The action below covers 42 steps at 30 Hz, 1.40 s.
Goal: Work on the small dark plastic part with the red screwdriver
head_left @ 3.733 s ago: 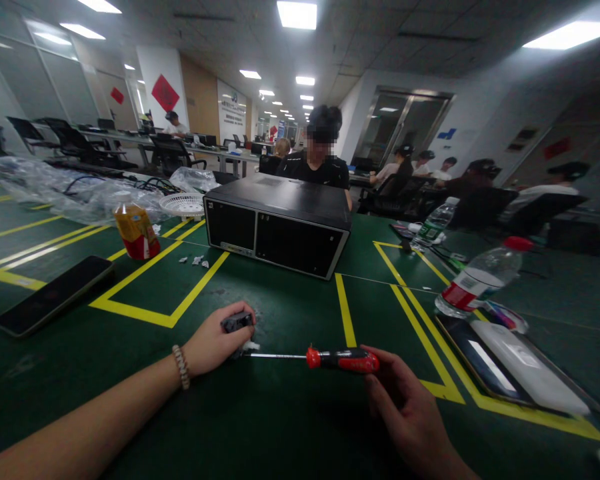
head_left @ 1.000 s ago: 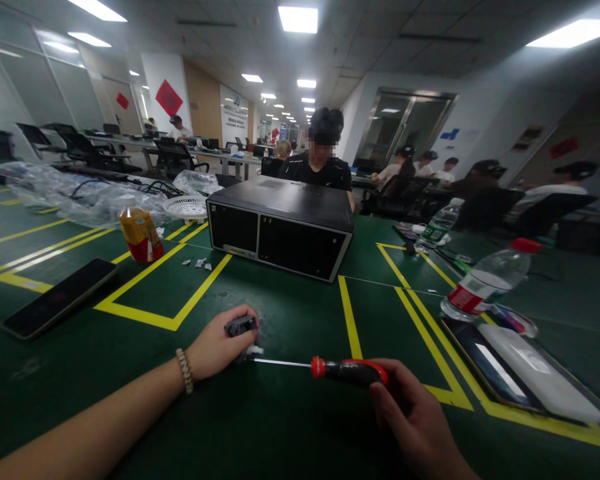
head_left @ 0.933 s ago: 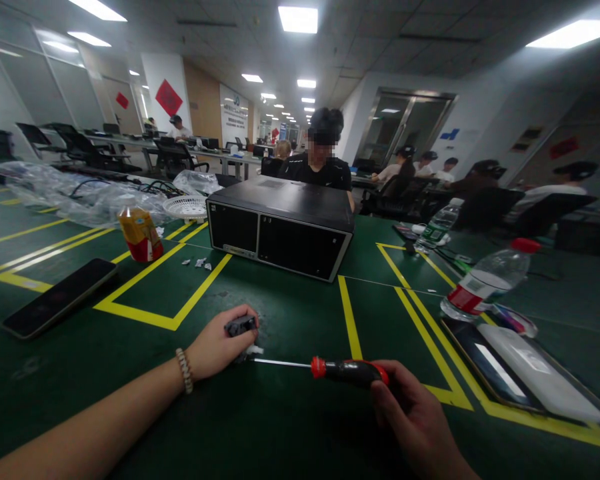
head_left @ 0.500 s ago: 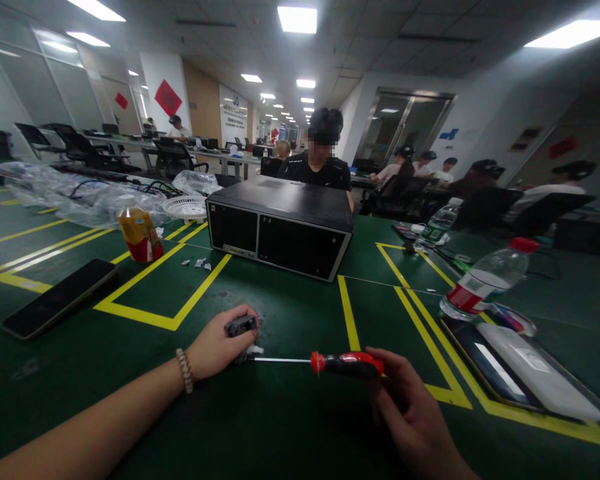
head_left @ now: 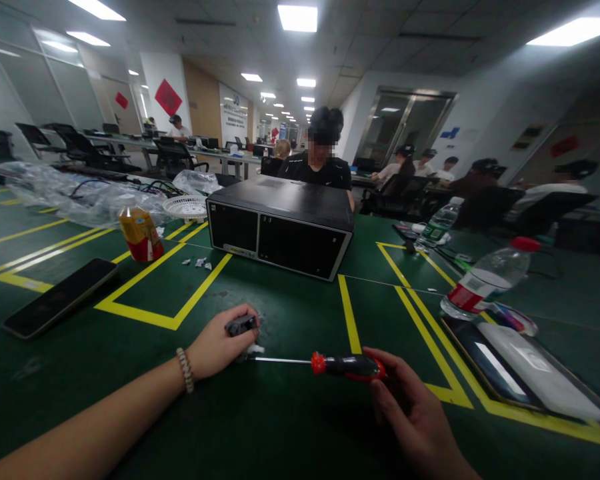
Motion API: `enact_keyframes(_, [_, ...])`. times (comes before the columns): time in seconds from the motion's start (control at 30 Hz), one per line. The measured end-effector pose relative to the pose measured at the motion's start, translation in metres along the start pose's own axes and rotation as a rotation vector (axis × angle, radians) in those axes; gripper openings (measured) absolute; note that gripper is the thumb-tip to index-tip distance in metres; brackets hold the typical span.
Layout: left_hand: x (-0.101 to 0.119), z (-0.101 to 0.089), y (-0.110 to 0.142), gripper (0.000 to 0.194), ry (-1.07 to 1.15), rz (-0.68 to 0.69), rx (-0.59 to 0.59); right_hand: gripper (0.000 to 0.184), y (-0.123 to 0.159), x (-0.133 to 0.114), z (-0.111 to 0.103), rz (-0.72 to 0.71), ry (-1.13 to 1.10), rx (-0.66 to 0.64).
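Observation:
My left hand [head_left: 226, 341], with a beaded bracelet [head_left: 185, 371] at the wrist, is closed around a small black part [head_left: 241, 325] and presses it near the table. What kind of part it is I cannot make out. My right hand [head_left: 413, 403] grips the handle end of a red and black screwdriver [head_left: 349, 366] between thumb and fingers. Its thin shaft points left and the tip meets the black part by my left hand; the very tip is hidden. A small white piece [head_left: 257, 349] shows beside my left thumb. Beyond both hands a black computer case [head_left: 300, 247] lies on its side.
The green table [head_left: 290, 427] carries yellow tape lines. Left stand a phone [head_left: 63, 297], a drink bottle [head_left: 141, 232], paper scraps [head_left: 201, 263] and a white basket [head_left: 185, 207]. Right are a water bottle [head_left: 487, 280] and a tablet [head_left: 495, 367]. A person [head_left: 320, 163] sits behind the case.
The screwdriver handle has turned about its own axis in my right hand, showing more black than red on top. My left hand stays in place.

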<state>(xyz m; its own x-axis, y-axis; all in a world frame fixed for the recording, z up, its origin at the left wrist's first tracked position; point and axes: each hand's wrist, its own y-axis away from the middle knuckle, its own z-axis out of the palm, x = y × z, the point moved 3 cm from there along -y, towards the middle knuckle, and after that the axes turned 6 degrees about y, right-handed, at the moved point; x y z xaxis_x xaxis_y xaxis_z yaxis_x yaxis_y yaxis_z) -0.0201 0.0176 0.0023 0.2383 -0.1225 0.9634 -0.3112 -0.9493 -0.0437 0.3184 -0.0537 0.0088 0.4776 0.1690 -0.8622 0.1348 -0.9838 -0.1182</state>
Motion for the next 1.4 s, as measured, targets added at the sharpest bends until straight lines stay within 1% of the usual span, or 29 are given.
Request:
enact_keyframes(0.1, [0.001, 0.0002, -0.0002, 0.016, -0.02, 0.007, 0.013, 0.043, 0.0003, -0.0015, 0.0008, -0.014, -0.012, 0.001])
enact_keyframes(0.27, [0.0026, 0.0006, -0.0001, 0.014, -0.007, 0.008, 0.028, 0.04, -0.0018, -0.0032, 0.0003, 0.045, 0.02, -0.025])
enact_keyframes(0.5, [0.0023, 0.0007, 0.0002, 0.017, 0.007, -0.015, 0.001, 0.042, -0.0031, 0.0025, 0.0003, 0.053, 0.024, -0.027])
enact_keyframes(0.6, [0.0028, 0.0009, -0.0001, 0.017, -0.008, -0.013, 0.001, 0.044, -0.0015, 0.004, 0.0004, 0.043, -0.007, -0.019])
enact_keyframes(0.7, [0.0034, 0.0012, 0.0, 0.017, -0.025, -0.011, 0.006, 0.048, 0.001, 0.0028, -0.0002, 0.0, -0.005, -0.002])
enact_keyframes(0.77, [0.0036, 0.0014, 0.0005, 0.018, -0.024, -0.022, 0.003, 0.047, 0.0021, 0.0008, -0.0001, -0.022, 0.029, -0.028])
enact_keyframes(0.83, [0.0042, 0.0015, 0.0011, 0.018, -0.016, -0.029, -0.004, 0.036, 0.0023, -0.0015, -0.0009, -0.018, 0.053, -0.043])
enact_keyframes(0.9, [0.0052, 0.0015, 0.0017, 0.018, -0.011, -0.026, -0.005, 0.03, 0.0018, -0.0032, -0.0022, 0.009, 0.063, -0.049])
enact_keyframes(1.07, [0.006, 0.0013, 0.0017, 0.018, -0.024, -0.023, 0.0, 0.032, 0.0, -0.0035, -0.0035, 0.025, 0.074, -0.038])
enact_keyframes(1.17, [0.0052, 0.0013, 0.0012, 0.017, -0.032, -0.022, 0.002, 0.04, -0.0006, -0.0022, -0.003, 0.029, 0.067, -0.027])
enact_keyframes(1.3, [0.0044, 0.0012, 0.0012, 0.016, -0.032, -0.017, 0.01, 0.031, -0.0013, -0.0019, -0.0025, 0.044, 0.109, -0.072])
enact_keyframes(1.4, [0.0045, 0.0015, 0.0019, 0.016, -0.05, -0.016, 0.017, 0.031, -0.0017, -0.0021, -0.003, 0.035, 0.107, -0.086])
